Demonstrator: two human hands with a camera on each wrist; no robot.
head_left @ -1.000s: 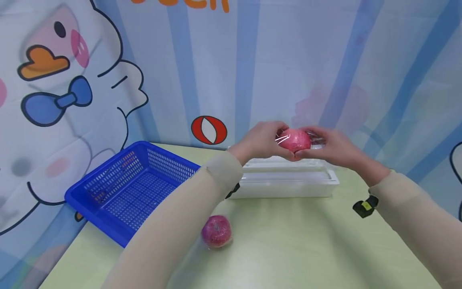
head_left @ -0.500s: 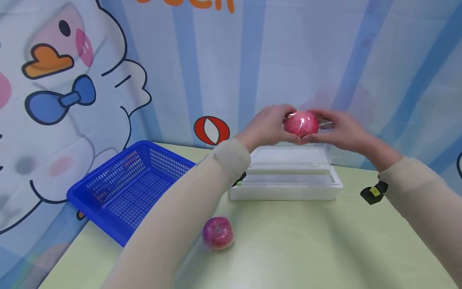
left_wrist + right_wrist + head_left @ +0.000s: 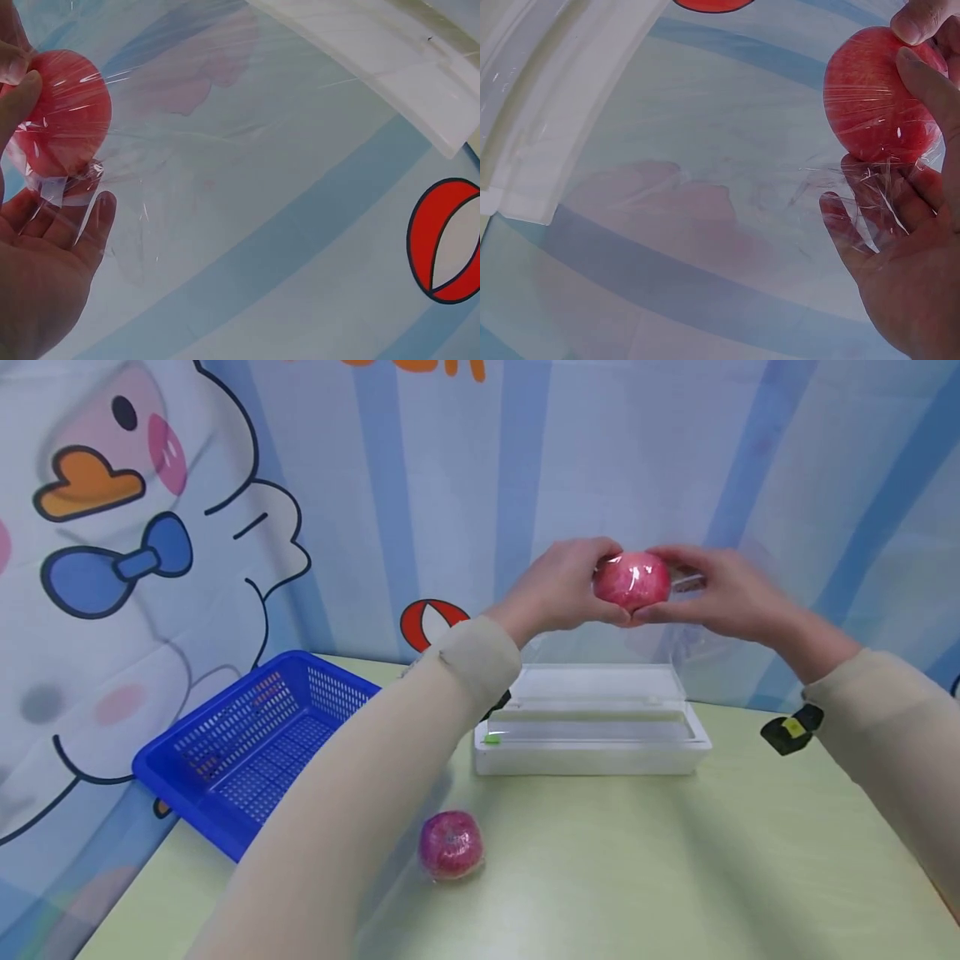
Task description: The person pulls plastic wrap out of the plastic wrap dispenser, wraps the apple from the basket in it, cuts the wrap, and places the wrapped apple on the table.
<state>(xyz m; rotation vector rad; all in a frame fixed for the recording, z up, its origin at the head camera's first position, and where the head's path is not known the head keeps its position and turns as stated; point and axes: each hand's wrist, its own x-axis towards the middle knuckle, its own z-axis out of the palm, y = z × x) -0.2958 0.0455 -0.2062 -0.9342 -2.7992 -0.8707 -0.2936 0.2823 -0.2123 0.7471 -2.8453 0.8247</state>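
I hold the apple (image 3: 633, 583) between both hands, right of centre in the upper half of the head view. My left hand (image 3: 562, 585) grips its left side, my right hand (image 3: 731, 593) grips its right, and my thumbs lie close together at its lower edge. Clear film (image 3: 54, 190) clings to the apple, with loose folds over my fingers. The apple is raised well above the white box (image 3: 592, 762) on the table (image 3: 600, 860). Another wrapped apple (image 3: 452, 846) sits at lower centre, with the blue basket (image 3: 150, 767) at left.
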